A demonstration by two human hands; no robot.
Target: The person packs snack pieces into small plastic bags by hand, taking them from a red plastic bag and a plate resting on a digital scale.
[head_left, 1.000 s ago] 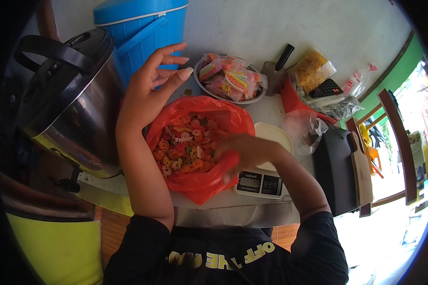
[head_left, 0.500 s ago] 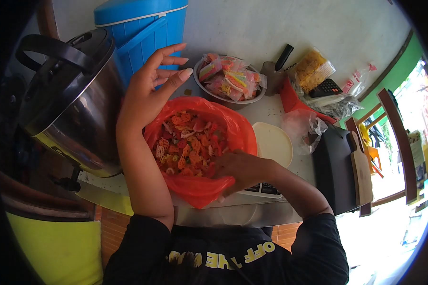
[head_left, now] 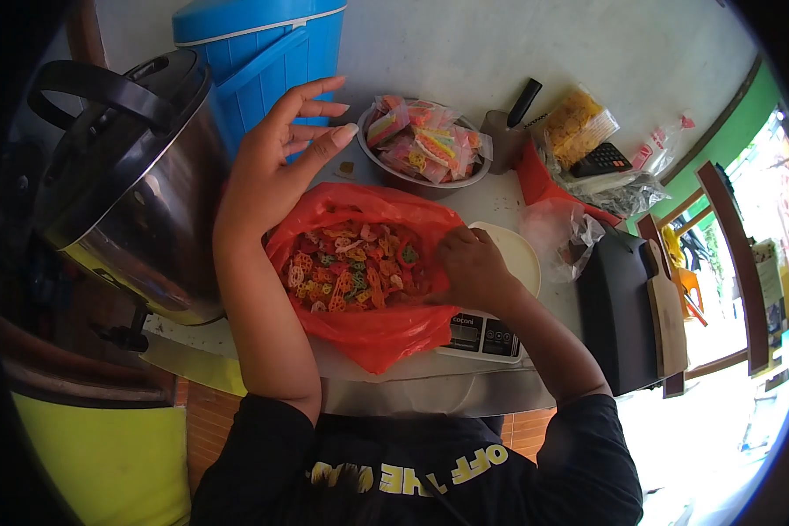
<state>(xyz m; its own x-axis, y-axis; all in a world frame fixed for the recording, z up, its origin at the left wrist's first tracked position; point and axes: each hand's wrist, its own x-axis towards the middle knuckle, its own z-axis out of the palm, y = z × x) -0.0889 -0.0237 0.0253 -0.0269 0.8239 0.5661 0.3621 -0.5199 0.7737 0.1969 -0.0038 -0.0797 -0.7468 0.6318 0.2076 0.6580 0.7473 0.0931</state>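
Observation:
My left hand is raised above the left rim of a red plastic bag, its fingers apart and nothing in them. Inside the open bag lie many small crackers in orange, red, yellow and green, several of them lattice-shaped. At the bag's right side, my right hand has its fingers curled over the edge of the plastic; some fingertips are hidden. Partly under that hand and the bag is a white kitchen scale with a pale round plate.
Behind the bag, a bowl holds small filled packets. To the left stand a steel drink dispenser and a blue cooler. A red container with a calculator and a black box are on the right.
My right hand has moved up and out of the crackers to the bag's right edge. The bag's front has shifted, uncovering more of the scale's panel. My left hand is nearly still.

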